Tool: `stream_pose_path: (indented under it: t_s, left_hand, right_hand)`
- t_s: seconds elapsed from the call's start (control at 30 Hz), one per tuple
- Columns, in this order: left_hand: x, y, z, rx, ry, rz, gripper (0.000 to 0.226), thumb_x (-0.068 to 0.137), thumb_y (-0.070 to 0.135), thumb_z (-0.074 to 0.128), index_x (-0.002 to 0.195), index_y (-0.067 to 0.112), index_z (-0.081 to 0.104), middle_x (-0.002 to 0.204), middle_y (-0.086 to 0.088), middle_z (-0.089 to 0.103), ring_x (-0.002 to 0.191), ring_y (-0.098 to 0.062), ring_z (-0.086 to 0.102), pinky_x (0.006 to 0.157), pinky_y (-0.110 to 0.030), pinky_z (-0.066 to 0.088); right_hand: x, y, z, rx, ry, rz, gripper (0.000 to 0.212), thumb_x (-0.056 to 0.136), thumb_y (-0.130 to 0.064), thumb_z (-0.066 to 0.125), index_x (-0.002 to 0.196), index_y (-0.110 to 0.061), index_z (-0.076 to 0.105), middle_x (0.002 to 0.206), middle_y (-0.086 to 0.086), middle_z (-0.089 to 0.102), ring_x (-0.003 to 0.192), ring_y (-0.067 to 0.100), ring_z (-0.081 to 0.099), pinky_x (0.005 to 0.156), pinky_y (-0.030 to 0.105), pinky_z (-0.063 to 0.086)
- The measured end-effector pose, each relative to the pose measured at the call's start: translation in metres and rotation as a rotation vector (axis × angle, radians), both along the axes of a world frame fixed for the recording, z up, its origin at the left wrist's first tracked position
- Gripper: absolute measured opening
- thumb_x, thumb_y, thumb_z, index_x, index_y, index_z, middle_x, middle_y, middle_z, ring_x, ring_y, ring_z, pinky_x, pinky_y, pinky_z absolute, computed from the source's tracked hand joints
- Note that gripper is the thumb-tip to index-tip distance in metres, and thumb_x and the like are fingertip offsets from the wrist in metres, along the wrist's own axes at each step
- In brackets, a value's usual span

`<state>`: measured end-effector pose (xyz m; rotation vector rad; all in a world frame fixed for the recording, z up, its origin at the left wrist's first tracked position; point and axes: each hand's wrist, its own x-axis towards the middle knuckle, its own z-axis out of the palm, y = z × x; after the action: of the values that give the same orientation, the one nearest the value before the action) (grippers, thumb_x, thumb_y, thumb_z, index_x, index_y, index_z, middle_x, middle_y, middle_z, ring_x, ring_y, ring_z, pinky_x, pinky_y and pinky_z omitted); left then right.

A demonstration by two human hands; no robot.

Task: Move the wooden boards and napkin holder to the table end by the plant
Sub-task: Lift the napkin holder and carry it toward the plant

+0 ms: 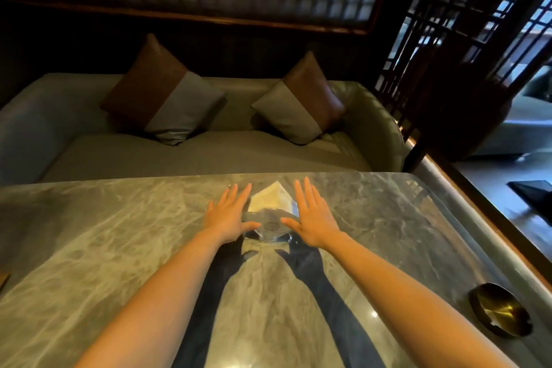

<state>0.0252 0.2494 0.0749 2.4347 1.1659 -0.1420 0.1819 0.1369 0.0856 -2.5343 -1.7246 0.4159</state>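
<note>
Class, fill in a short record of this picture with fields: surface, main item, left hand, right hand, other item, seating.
surface: marble table
main item: clear napkin holder with white napkins
left hand: open, flat, at holder's left side
right hand: open, flat, at holder's right side
other item: dark round dish, right edge
seating: sofa, two cushions

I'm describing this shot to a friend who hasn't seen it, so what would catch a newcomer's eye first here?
First, the two bare arms reaching up the middle of the marble table, with the left hand and right hand spread open on either side of a clear napkin holder stuffed with white napkins. Behind the table, two brown-and-grey cushions lean on a grey sofa. A dark round dish sits at the table's right edge.
</note>
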Motion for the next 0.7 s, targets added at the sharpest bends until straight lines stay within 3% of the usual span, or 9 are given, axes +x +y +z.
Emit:
stream_pose_path:
  t_s: [0.23, 0.33, 0.5, 0.7]
  left_hand:
    - [0.033, 0.008, -0.014, -0.104, -0.032, 0.002, 0.109, 0.074, 0.035, 0.075, 0.147, 0.031, -0.006, 0.16, -0.007, -0.002, 0.148, -0.026, 0.005, 0.12, -0.05, 0.014]
    - [0.036, 0.011, -0.018, -0.106, -0.076, 0.011, 0.113, 0.069, 0.028, 0.08, 0.148, 0.029, -0.001, 0.158, -0.009, 0.015, 0.145, -0.028, 0.02, 0.116, -0.045, 0.027]
    - [0.035, 0.005, -0.015, -0.022, -0.12, 0.051, 0.095, 0.075, 0.011, 0.074, 0.147, 0.023, 0.014, 0.149, -0.011, 0.036, 0.134, -0.031, 0.037, 0.107, -0.042, 0.036]
    - [0.017, -0.007, -0.019, -0.007, -0.135, 0.073, 0.086, 0.075, 0.01, 0.074, 0.144, 0.02, 0.023, 0.143, -0.013, 0.043, 0.13, -0.032, 0.042, 0.103, -0.043, 0.04]
  right_hand:
    - [0.026, 0.004, -0.021, -0.032, 0.176, 0.013, 0.094, 0.091, -0.045, 0.052, 0.15, -0.008, -0.012, 0.161, 0.012, -0.012, 0.15, 0.029, -0.005, 0.124, 0.043, 0.009]
    - [0.025, 0.007, -0.025, 0.003, 0.303, -0.022, 0.096, 0.088, -0.032, 0.062, 0.15, -0.007, -0.007, 0.162, 0.01, -0.004, 0.15, 0.027, 0.002, 0.123, 0.041, 0.014]
    - [0.02, 0.01, -0.034, 0.041, 0.374, -0.081, 0.081, 0.092, -0.013, 0.058, 0.151, -0.011, 0.003, 0.16, 0.01, 0.015, 0.145, 0.03, 0.023, 0.115, 0.041, 0.027]
    - [0.003, 0.006, -0.034, 0.072, 0.4, -0.125, 0.067, 0.091, -0.015, 0.058, 0.147, -0.008, 0.022, 0.147, 0.017, 0.035, 0.134, 0.033, 0.038, 0.11, 0.042, 0.036]
